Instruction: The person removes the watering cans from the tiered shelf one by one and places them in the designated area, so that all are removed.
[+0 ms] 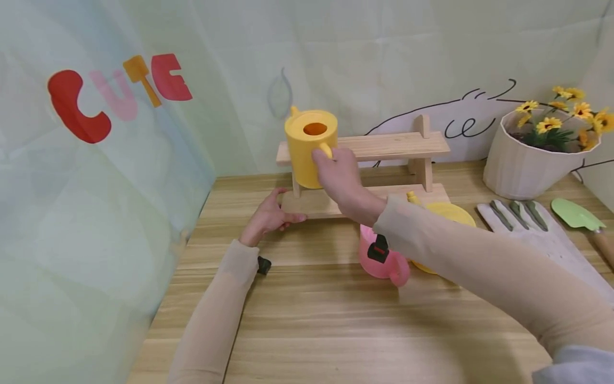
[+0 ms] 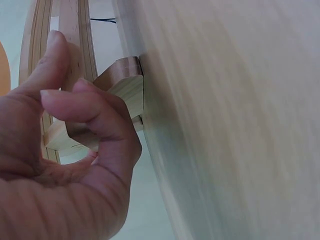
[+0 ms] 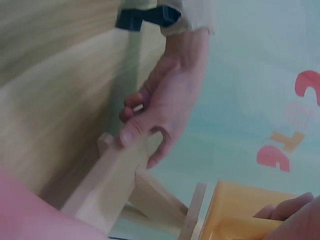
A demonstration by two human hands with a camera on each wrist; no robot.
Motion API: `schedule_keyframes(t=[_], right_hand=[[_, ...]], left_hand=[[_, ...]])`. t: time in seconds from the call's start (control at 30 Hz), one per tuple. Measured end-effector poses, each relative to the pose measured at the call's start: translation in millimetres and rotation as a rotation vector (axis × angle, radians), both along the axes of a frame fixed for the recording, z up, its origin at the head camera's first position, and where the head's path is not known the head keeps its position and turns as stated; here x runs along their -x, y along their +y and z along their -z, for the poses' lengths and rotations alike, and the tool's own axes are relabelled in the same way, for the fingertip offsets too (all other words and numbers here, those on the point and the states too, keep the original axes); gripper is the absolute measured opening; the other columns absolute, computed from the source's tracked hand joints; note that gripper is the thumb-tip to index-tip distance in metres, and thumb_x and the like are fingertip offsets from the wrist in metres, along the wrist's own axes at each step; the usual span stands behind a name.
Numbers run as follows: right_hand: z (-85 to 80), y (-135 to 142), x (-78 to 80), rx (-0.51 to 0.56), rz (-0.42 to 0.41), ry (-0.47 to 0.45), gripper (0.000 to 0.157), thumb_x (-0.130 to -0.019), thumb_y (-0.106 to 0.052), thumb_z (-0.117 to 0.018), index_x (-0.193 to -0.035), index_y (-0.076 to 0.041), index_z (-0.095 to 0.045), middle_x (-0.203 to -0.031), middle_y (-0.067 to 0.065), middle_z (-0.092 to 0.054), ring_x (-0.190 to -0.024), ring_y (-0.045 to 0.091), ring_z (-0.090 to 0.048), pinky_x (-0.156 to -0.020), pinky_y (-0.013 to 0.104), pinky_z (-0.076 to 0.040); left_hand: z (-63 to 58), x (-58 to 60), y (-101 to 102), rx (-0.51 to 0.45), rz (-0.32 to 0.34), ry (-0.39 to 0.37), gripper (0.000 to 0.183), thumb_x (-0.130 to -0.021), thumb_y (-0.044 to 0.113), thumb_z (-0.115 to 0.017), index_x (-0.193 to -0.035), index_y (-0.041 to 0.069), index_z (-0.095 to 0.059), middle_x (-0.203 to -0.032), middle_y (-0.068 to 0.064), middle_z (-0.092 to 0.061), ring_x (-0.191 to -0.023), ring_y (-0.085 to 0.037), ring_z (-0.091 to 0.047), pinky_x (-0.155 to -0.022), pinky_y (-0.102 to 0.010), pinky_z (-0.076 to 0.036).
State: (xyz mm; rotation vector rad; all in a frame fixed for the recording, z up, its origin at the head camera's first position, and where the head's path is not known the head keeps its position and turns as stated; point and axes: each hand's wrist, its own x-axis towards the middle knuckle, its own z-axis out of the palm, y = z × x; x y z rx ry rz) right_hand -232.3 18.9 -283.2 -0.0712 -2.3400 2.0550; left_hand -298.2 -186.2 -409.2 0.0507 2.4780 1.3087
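Observation:
My right hand grips the handle of a yellow watering can, held upright at the left end of a two-tier wooden shelf. Its round top opening faces up and its small spout points to the back. In the right wrist view, the can overlaps the upper board's end. My left hand holds the left end of the lower board, thumb on top at the front edge; the right wrist view shows that hand pinching the board between thumb and fingers.
Before the shelf stand a pink handled vessel and another yellow vessel, both partly behind my right forearm. To the right are a white pot of yellow flowers, grey-green gloves and a green trowel. A curtain wall borders the left.

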Motion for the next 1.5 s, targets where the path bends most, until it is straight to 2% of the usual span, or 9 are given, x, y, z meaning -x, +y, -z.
schedule_keyframes(t=[0.1, 0.23, 0.4, 0.63, 0.93, 1.07, 1.3, 1.4, 1.5], right_hand=[[3.7, 1.1, -8.2, -0.001, -0.006, 0.002, 0.043, -0.107, -0.024, -0.052, -0.066, -0.014, -0.045, -0.067, -0.001, -0.048, -0.073, 0.018, -0.050, -0.069, 0.031, -0.042], [9.8, 3.5, -19.1, 0.003, -0.017, 0.018, 0.040, -0.105, -0.023, -0.052, -0.067, -0.014, -0.046, -0.064, -0.002, -0.047, -0.068, 0.017, -0.048, -0.064, 0.030, -0.041], [17.2, 7.6, -33.0, 0.007, -0.017, -0.003, 0.039, -0.104, -0.021, -0.052, -0.066, -0.014, -0.046, -0.061, -0.004, -0.045, -0.059, 0.014, -0.041, -0.055, 0.027, -0.033], [28.0, 12.9, -48.0, -0.042, -0.009, -0.061, 0.038, -0.105, -0.023, -0.053, -0.068, -0.014, -0.050, -0.060, -0.004, -0.046, -0.059, 0.016, -0.042, -0.055, 0.027, -0.033], [47.4, 13.9, -70.6, -0.076, -0.008, -0.079, 0.038, -0.102, -0.019, -0.053, -0.065, -0.014, -0.049, -0.056, -0.003, -0.045, -0.055, 0.015, -0.038, -0.051, 0.026, -0.028], [60.8, 15.7, -78.5, -0.097, -0.014, -0.081, 0.038, -0.101, -0.024, -0.055, -0.065, -0.015, -0.052, -0.056, -0.003, -0.046, -0.051, 0.015, -0.039, -0.048, 0.027, -0.029], [92.5, 17.5, -84.5, -0.064, -0.040, -0.162, 0.035, -0.102, -0.027, -0.058, -0.070, -0.014, -0.058, -0.058, 0.000, -0.051, -0.051, 0.018, -0.046, -0.046, 0.029, -0.036], [98.0, 16.7, -89.2, -0.062, -0.043, -0.161, 0.035, -0.103, -0.027, -0.058, -0.070, -0.014, -0.058, -0.058, 0.000, -0.051, -0.052, 0.018, -0.047, -0.046, 0.029, -0.037], [96.1, 14.5, -96.7, -0.080, -0.040, -0.153, 0.035, -0.103, -0.024, -0.056, -0.070, -0.014, -0.056, -0.058, 0.000, -0.049, -0.052, 0.018, -0.046, -0.047, 0.028, -0.036]], left_hand=[[-1.3, -0.6, -0.2, 0.001, 0.003, -0.001, 0.108, -0.090, 0.025, -0.093, -0.171, 0.010, -0.023, -0.097, -0.010, -0.061, -0.061, -0.012, -0.056, -0.059, -0.025, -0.050], [-1.4, -1.2, -0.7, 0.000, 0.005, 0.003, 0.108, -0.091, 0.025, -0.092, -0.171, 0.010, -0.022, -0.089, -0.006, -0.062, -0.061, -0.012, -0.056, -0.059, -0.025, -0.050], [-2.7, -2.7, -0.8, -0.001, 0.003, 0.013, 0.106, -0.090, 0.025, -0.093, -0.170, 0.010, -0.025, -0.080, -0.002, -0.063, -0.061, -0.013, -0.056, -0.060, -0.025, -0.051], [-2.8, -2.7, -1.3, 0.001, 0.014, 0.027, 0.105, -0.090, 0.025, -0.093, -0.169, 0.010, -0.027, -0.082, -0.003, -0.064, -0.061, -0.013, -0.056, -0.059, -0.025, -0.050], [-0.5, -1.2, -0.6, 0.004, 0.009, 0.044, 0.098, -0.090, 0.010, -0.089, -0.168, 0.006, -0.028, -0.086, -0.006, -0.062, -0.058, -0.010, -0.055, -0.057, -0.023, -0.049], [0.4, 0.6, 0.1, 0.014, 0.013, 0.049, 0.098, -0.090, 0.010, -0.089, -0.167, 0.006, -0.029, -0.082, -0.005, -0.061, -0.057, -0.010, -0.055, -0.056, -0.022, -0.049], [-0.6, 1.1, 1.6, 0.025, 0.011, 0.034, 0.098, -0.089, 0.005, -0.088, -0.167, 0.006, -0.029, -0.077, -0.004, -0.060, -0.055, -0.010, -0.055, -0.054, -0.022, -0.048], [-0.9, 1.1, 1.8, 0.023, 0.006, 0.030, 0.098, -0.089, 0.002, -0.086, -0.168, 0.006, -0.028, -0.079, -0.005, -0.061, -0.056, -0.010, -0.056, -0.054, -0.022, -0.048], [-0.3, 0.9, 1.9, 0.020, 0.002, 0.023, 0.098, -0.089, 0.002, -0.086, -0.168, 0.007, -0.028, -0.080, -0.005, -0.061, -0.057, -0.010, -0.056, -0.055, -0.022, -0.048]])
